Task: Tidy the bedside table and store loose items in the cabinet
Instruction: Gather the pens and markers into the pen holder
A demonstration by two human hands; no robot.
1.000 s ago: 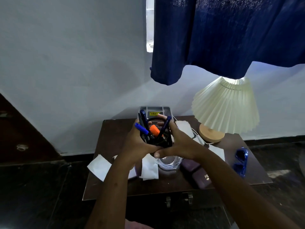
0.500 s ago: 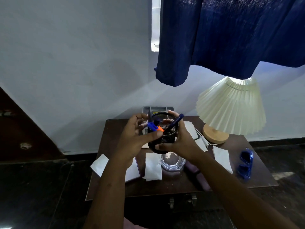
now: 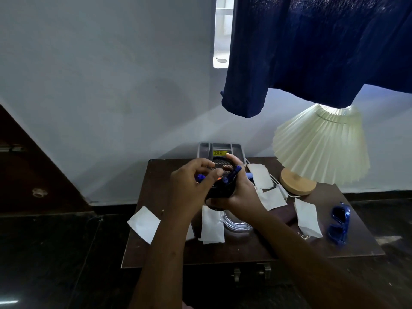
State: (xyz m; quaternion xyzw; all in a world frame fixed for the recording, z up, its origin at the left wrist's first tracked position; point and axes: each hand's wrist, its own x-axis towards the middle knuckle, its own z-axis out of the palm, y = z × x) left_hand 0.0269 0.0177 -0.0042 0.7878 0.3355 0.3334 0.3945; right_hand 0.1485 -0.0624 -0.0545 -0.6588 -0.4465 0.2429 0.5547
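Right hand [image 3: 239, 192] grips the black mesh pen holder [image 3: 219, 175] above the tabletop [image 3: 245, 250]; left hand [image 3: 191, 188] pinches a blue pen [image 3: 201, 177].

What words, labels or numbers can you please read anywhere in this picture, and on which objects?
Yellow sticker on the grey plastic tray against the wall: dark print, too blurred to read.
Pale lettering on the dark purple case on the brown wooden bedside table: too small and partly covered to read.
Nothing else carries text.

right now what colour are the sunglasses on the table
Blue sunglasses, near the table's right edge; head view.
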